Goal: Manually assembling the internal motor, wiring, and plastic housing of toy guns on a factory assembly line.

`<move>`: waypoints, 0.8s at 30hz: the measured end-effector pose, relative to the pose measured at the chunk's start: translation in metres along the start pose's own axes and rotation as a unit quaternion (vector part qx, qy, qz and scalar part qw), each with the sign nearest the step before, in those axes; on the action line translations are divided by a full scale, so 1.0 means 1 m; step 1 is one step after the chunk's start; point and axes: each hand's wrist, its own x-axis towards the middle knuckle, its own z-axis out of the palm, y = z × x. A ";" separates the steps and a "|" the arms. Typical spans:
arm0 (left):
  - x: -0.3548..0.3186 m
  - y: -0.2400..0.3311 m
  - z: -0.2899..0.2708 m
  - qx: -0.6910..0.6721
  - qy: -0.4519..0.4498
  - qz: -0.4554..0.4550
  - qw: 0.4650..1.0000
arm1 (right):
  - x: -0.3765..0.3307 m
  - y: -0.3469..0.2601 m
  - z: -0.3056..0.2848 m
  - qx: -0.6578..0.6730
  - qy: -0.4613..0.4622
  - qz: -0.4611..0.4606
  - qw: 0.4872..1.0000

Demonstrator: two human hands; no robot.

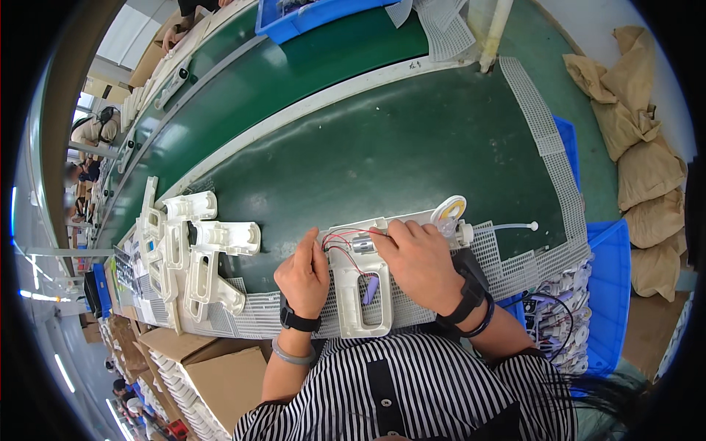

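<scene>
A white plastic gun-shaped housing [362,303] lies flat on a white mesh mat [515,264] at the near edge of the green bench. It holds a small silver motor [363,243] with red wires, a purple trigger piece [370,289] and a clear tube [511,227] sticking out to the right. My left hand [304,274] pinches the wires at the housing's left side. My right hand [415,257] presses down on the housing just right of the motor. Both wrists wear dark bands.
A pile of several matching white housings [193,250] lies to the left. Blue bins stand at the right [607,294] and at the far top [309,16]. Brown cardboard boxes [213,367] sit lower left, tan sacks [647,169] at right. Other people work far left.
</scene>
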 end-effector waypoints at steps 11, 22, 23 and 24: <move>0.009 0.003 -0.004 0.016 -0.087 -0.054 0.995 | 0.003 -0.004 -0.003 -0.006 -0.037 0.020 0.999; 0.001 -0.006 -0.014 -0.115 -0.142 -0.056 0.982 | -0.006 -0.011 -0.004 -0.008 -0.003 0.018 1.000; 0.001 -0.005 -0.018 -0.117 -0.136 -0.053 0.982 | -0.009 -0.011 -0.001 -0.008 -0.003 0.025 1.000; 0.000 -0.002 -0.024 -0.151 -0.147 -0.135 0.968 | -0.011 -0.011 0.000 -0.008 -0.004 0.033 0.999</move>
